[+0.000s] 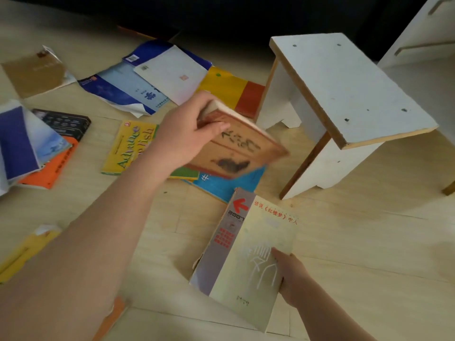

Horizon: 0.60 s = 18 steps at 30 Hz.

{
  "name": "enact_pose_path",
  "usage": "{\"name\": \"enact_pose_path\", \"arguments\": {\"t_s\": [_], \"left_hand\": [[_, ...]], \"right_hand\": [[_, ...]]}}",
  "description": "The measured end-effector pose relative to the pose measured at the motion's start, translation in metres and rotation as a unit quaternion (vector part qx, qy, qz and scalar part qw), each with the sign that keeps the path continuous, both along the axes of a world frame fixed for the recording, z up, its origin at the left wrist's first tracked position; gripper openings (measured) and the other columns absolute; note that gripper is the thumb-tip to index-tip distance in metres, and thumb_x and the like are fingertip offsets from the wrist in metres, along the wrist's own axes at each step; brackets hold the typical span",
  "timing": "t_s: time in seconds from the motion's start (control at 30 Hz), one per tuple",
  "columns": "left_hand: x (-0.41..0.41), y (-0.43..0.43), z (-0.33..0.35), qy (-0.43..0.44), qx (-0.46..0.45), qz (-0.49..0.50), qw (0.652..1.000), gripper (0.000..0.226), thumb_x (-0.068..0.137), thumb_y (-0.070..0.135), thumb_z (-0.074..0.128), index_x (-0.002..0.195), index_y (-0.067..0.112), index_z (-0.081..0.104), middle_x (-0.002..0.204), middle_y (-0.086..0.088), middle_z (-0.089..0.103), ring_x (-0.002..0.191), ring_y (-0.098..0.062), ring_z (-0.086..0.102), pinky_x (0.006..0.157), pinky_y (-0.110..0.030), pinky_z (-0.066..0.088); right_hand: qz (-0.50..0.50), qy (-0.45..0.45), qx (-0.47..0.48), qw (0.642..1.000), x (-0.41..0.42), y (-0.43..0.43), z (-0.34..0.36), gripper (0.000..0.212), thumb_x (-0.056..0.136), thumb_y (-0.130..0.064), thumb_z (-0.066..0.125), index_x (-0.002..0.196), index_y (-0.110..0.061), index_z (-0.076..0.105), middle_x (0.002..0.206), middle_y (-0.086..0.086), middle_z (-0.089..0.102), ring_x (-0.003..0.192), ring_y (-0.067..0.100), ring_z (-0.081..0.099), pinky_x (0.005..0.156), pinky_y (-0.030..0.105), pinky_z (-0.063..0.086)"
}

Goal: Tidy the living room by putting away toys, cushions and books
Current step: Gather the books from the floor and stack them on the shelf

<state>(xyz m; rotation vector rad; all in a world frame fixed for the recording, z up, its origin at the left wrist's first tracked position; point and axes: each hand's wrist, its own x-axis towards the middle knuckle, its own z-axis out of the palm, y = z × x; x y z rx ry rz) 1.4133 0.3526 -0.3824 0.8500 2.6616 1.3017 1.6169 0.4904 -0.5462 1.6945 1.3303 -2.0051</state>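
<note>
Left hand (187,134): I see it clamped on the brown book (236,148), thumb across the cover and fingers behind the top edge. The book is tilted, blurred and lifted above the floor.
Right hand (293,276): it grips the lower right edge of the pale yellow book (258,262), which lies on the grey book (226,237) with the red arrow. I hold the two as one stack, low and close to me.
Just under the left hand: the yellow English book (123,148), a green book (184,173) and a bright blue book (226,185) overlap on the floor (369,242).
Further out: an orange book (51,168), a black book (64,123), a tan book (32,75), a white book (170,70) on blue ones, and a yellow-and-red book (231,89) beside the stool (344,89).
Progress: early, I judge. Three books are in hand, and many more lie scattered. No toys or cushions are in view.
Containers: only the white cabinet (423,38) at the far right. Its fronts look closed, so I cannot tell what it holds. The stool top carries nothing.
Left to do: stack the brown book with the other two, then gather the rest.
</note>
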Motion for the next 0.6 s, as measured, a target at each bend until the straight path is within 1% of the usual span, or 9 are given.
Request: {"name": "enact_pose_path", "arguments": {"t_s": [0.07, 0.17, 0.2, 0.27, 0.33, 0.4, 0.43, 0.5, 0.6], "left_hand": [[-0.006, -0.007, 0.020, -0.013, -0.071, -0.094, 0.993, 0.024, 0.087, 0.029, 0.061, 0.108, 0.018, 0.056, 0.095, 0.011, 0.057, 0.088, -0.008, 0.054, 0.070, -0.017, 0.044], [-0.006, -0.008, 0.014, -0.139, -0.196, -0.220, 0.945, 0.022, 0.082, 0.031, 0.066, 0.100, 0.024, 0.056, 0.089, 0.015, 0.057, 0.082, -0.004, 0.055, 0.065, -0.013, 0.042], [-0.002, -0.005, 0.002, -0.166, -0.236, -0.246, 0.925, 0.026, 0.082, 0.032, 0.067, 0.104, 0.027, 0.055, 0.090, 0.018, 0.054, 0.082, -0.002, 0.053, 0.069, -0.014, 0.040], [0.012, 0.001, -0.035, -0.185, -0.289, -0.275, 0.898, 0.039, 0.082, 0.033, 0.068, 0.118, 0.022, 0.056, 0.100, 0.014, 0.056, 0.091, -0.007, 0.051, 0.078, -0.022, 0.040], [0.032, 0.008, -0.070, -0.134, -0.325, -0.257, 0.900, 0.044, 0.085, 0.036, 0.064, 0.125, 0.023, 0.053, 0.118, 0.008, 0.059, 0.103, -0.013, 0.053, 0.088, -0.030, 0.040], [0.050, 0.013, -0.097, -0.049, -0.353, -0.201, 0.912, 0.049, 0.087, 0.042, 0.058, 0.133, 0.029, 0.046, 0.132, 0.008, 0.053, 0.121, -0.016, 0.047, 0.101, -0.035, 0.031], [0.056, 0.017, -0.106, -0.017, -0.361, -0.180, 0.915, 0.051, 0.088, 0.045, 0.056, 0.135, 0.031, 0.044, 0.134, 0.007, 0.052, 0.126, -0.016, 0.042, 0.106, -0.037, 0.025], [0.061, 0.025, -0.116, 0.015, -0.363, -0.149, 0.920, 0.052, 0.087, 0.049, 0.054, 0.135, 0.031, 0.044, 0.134, 0.007, 0.052, 0.129, -0.015, 0.037, 0.111, -0.041, 0.015], [0.062, 0.037, -0.112, 0.002, -0.336, -0.163, 0.928, 0.053, 0.089, 0.047, 0.053, 0.137, 0.030, 0.042, 0.138, 0.007, 0.048, 0.131, -0.015, 0.032, 0.112, -0.040, 0.012]], "right_hand": [[-0.022, 0.030, -0.046, 0.998, -0.002, -0.002, 0.005, 0.027, 0.099, -0.020, 0.042, 0.110, -0.001, 0.057, 0.091, 0.018, 0.065, 0.078, 0.031, 0.060, 0.070, 0.039, 0.048], [-0.096, 0.088, -0.155, 0.979, -0.003, -0.001, 0.014, 0.058, 0.094, -0.056, 0.030, 0.111, -0.009, 0.060, 0.096, 0.014, 0.062, 0.085, 0.029, 0.056, 0.081, 0.040, 0.043], [-0.114, 0.108, -0.185, 0.970, -0.003, 0.001, 0.016, 0.067, 0.091, -0.065, 0.024, 0.109, -0.012, 0.060, 0.099, 0.014, 0.063, 0.088, 0.029, 0.056, 0.086, 0.041, 0.041], [-0.108, 0.122, -0.201, 0.966, -0.002, 0.002, 0.016, 0.070, 0.087, -0.071, 0.021, 0.107, -0.016, 0.059, 0.106, 0.014, 0.063, 0.097, 0.030, 0.057, 0.092, 0.045, 0.040], [-0.048, 0.112, -0.173, 0.977, -0.002, -0.005, 0.014, 0.063, 0.088, -0.069, 0.027, 0.111, -0.019, 0.058, 0.111, 0.014, 0.064, 0.104, 0.031, 0.058, 0.092, 0.047, 0.042], [0.022, 0.095, -0.125, 0.987, -0.003, -0.013, 0.012, 0.056, 0.085, -0.064, 0.041, 0.119, -0.021, 0.056, 0.112, 0.012, 0.065, 0.106, 0.031, 0.059, 0.087, 0.045, 0.047], [0.060, 0.092, -0.088, 0.990, -0.004, -0.016, 0.011, 0.058, 0.080, -0.060, 0.054, 0.124, -0.021, 0.051, 0.114, 0.010, 0.065, 0.106, 0.030, 0.059, 0.085, 0.046, 0.049], [0.114, 0.094, -0.016, 0.989, -0.006, -0.021, 0.007, 0.077, 0.066, -0.045, 0.077, 0.128, -0.024, 0.037, 0.115, 0.005, 0.062, 0.104, 0.026, 0.060, 0.084, 0.047, 0.052], [0.118, 0.080, 0.059, 0.988, -0.014, -0.029, 0.004, 0.084, 0.066, -0.015, 0.083, 0.129, -0.025, 0.028, 0.114, 0.007, 0.059, 0.099, 0.025, 0.062, 0.074, 0.040, 0.056]]}}
